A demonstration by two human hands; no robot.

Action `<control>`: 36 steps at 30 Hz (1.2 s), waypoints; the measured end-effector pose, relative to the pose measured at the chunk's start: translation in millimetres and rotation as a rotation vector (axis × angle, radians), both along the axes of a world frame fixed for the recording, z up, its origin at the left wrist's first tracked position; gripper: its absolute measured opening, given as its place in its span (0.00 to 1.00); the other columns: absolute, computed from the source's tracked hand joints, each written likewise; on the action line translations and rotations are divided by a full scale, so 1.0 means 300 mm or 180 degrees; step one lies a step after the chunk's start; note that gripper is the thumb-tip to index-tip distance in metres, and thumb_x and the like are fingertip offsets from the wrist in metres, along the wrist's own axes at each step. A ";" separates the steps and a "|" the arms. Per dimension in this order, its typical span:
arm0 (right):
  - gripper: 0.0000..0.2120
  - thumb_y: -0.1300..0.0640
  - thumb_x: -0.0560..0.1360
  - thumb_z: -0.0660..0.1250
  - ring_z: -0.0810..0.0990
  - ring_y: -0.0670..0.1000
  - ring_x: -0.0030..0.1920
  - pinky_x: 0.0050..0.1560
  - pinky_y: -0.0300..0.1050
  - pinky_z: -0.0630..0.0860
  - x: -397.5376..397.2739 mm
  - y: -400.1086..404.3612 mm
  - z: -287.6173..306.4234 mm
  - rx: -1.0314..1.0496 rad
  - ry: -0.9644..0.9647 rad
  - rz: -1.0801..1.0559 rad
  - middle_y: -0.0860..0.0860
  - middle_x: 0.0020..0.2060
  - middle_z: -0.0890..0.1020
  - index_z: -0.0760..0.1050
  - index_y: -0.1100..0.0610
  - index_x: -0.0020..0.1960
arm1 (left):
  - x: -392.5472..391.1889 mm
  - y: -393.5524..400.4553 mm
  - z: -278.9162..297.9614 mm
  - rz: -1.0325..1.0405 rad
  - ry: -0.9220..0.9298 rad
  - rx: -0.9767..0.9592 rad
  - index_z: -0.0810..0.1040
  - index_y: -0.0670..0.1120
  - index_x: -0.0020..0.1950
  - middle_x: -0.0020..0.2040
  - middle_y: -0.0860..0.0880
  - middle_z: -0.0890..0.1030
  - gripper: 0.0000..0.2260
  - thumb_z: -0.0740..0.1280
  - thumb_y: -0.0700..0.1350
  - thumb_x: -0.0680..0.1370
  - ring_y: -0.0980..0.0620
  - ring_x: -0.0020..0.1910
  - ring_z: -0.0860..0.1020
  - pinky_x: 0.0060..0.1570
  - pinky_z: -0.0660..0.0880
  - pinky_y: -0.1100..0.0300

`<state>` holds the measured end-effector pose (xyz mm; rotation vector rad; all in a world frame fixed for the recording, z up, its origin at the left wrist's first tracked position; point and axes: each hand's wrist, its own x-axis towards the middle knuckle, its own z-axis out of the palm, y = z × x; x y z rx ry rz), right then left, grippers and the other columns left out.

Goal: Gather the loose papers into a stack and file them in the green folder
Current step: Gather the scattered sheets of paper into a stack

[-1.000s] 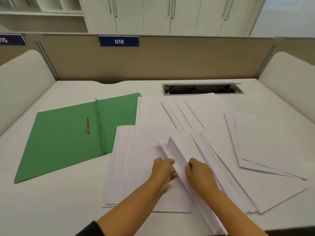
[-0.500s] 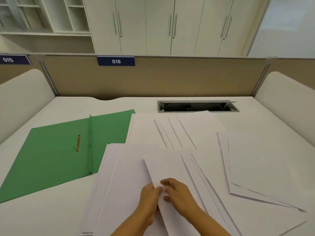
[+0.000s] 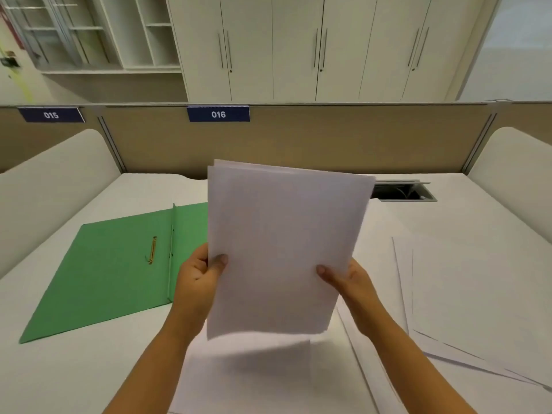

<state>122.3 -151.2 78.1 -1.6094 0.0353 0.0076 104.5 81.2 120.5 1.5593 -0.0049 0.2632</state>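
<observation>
I hold a stack of white papers (image 3: 283,246) upright above the desk, its lower edge lifted off the sheets below. My left hand (image 3: 198,273) grips its left edge and my right hand (image 3: 343,277) grips its right edge, thumbs on the front. The green folder (image 3: 113,270) lies open and flat on the desk to the left, its brass fastener (image 3: 152,250) showing; the stack hides its right flap. More loose white papers (image 3: 466,309) lie spread on the desk at the right and under my hands.
The white desk (image 3: 59,369) is closed in by a beige partition (image 3: 328,138) at the back and white side panels. A cable hatch (image 3: 403,192) is open at the back right. Cabinets stand beyond.
Both hands have gathered sheets from the desk and raised them upright as one stack. The camera has tilted up.
</observation>
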 end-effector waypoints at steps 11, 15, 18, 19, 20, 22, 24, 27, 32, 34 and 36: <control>0.20 0.53 0.64 0.76 0.82 0.55 0.47 0.43 0.45 0.82 0.016 0.035 0.001 0.0130 -0.0013 -0.0087 0.50 0.46 0.83 0.76 0.53 0.54 | 0.057 -0.029 -0.070 -0.0016 0.0300 -0.0299 0.78 0.52 0.46 0.42 0.49 0.82 0.14 0.75 0.39 0.65 0.47 0.44 0.79 0.40 0.77 0.63; 0.15 0.61 0.69 0.73 0.82 0.53 0.45 0.38 0.40 0.83 0.017 0.025 0.016 0.0252 -0.0082 -0.0152 0.50 0.45 0.82 0.75 0.53 0.54 | 0.060 -0.018 -0.065 -0.0070 0.0191 -0.0378 0.79 0.52 0.45 0.36 0.56 0.84 0.12 0.74 0.39 0.66 0.56 0.39 0.81 0.39 0.79 0.65; 0.17 0.55 0.67 0.75 0.82 0.53 0.46 0.38 0.40 0.82 -0.001 0.031 -0.036 0.0284 0.0150 -0.0112 0.51 0.47 0.83 0.76 0.53 0.54 | 0.057 -0.037 -0.113 -0.0113 0.0512 -0.0587 0.80 0.51 0.44 0.40 0.53 0.84 0.13 0.75 0.38 0.65 0.48 0.43 0.81 0.40 0.79 0.62; 0.21 0.48 0.63 0.76 0.82 0.52 0.45 0.38 0.41 0.82 -0.008 0.039 -0.051 0.0268 0.0210 -0.0166 0.51 0.47 0.83 0.77 0.53 0.53 | 0.055 -0.053 -0.125 -0.0120 0.0589 -0.0572 0.79 0.51 0.45 0.41 0.51 0.84 0.13 0.74 0.36 0.66 0.46 0.44 0.80 0.41 0.79 0.61; 0.25 0.42 0.60 0.76 0.83 0.51 0.43 0.37 0.41 0.81 -0.007 0.044 -0.059 0.0229 0.0233 -0.0247 0.51 0.45 0.83 0.78 0.53 0.52 | 0.055 -0.066 -0.130 -0.0113 0.0611 -0.0520 0.79 0.51 0.45 0.42 0.50 0.83 0.13 0.73 0.36 0.68 0.47 0.43 0.80 0.42 0.78 0.62; 0.23 0.46 0.66 0.73 0.82 0.51 0.40 0.37 0.42 0.78 0.000 0.039 -0.051 0.0087 0.0219 -0.0437 0.50 0.42 0.82 0.77 0.59 0.55 | 0.066 -0.080 -0.118 -0.0124 0.0588 -0.0364 0.77 0.52 0.45 0.43 0.50 0.82 0.11 0.72 0.37 0.70 0.52 0.42 0.80 0.42 0.78 0.66; 0.16 0.56 0.73 0.68 0.79 0.51 0.40 0.40 0.45 0.75 0.012 0.009 -0.033 -0.0020 0.0243 -0.0670 0.52 0.43 0.80 0.74 0.62 0.58 | 0.072 -0.071 -0.101 -0.0243 0.0557 -0.0319 0.76 0.51 0.49 0.46 0.50 0.82 0.10 0.71 0.41 0.71 0.55 0.44 0.80 0.42 0.77 0.68; 0.18 0.58 0.74 0.68 0.77 0.56 0.45 0.49 0.49 0.72 0.027 -0.074 -0.049 -0.0291 0.0351 -0.0918 0.57 0.52 0.79 0.73 0.62 0.62 | 0.089 -0.009 -0.134 -0.0041 0.0921 -0.0149 0.72 0.47 0.61 0.54 0.48 0.80 0.17 0.67 0.50 0.74 0.55 0.53 0.78 0.55 0.74 0.61; 0.21 0.59 0.76 0.66 0.73 0.59 0.48 0.53 0.53 0.71 0.000 -0.154 -0.095 -0.0792 0.0717 -0.0997 0.63 0.59 0.77 0.69 0.65 0.66 | 0.093 0.110 -0.278 0.0803 0.2533 0.3005 0.57 0.45 0.73 0.71 0.41 0.64 0.40 0.69 0.61 0.69 0.41 0.70 0.62 0.63 0.65 0.47; 0.21 0.59 0.76 0.65 0.73 0.58 0.48 0.53 0.52 0.70 -0.007 -0.156 -0.107 -0.0932 0.0777 -0.0992 0.64 0.60 0.77 0.69 0.66 0.66 | 0.087 0.119 -0.305 0.0808 0.2919 0.3204 0.54 0.45 0.73 0.71 0.41 0.61 0.44 0.71 0.60 0.66 0.42 0.70 0.60 0.63 0.65 0.47; 0.20 0.59 0.76 0.64 0.73 0.59 0.48 0.53 0.54 0.71 -0.011 -0.150 -0.113 -0.1078 0.0826 -0.0977 0.64 0.60 0.77 0.69 0.65 0.66 | 0.088 0.118 -0.321 0.0761 0.3026 0.3237 0.52 0.46 0.73 0.71 0.42 0.60 0.47 0.73 0.60 0.64 0.42 0.70 0.60 0.61 0.67 0.48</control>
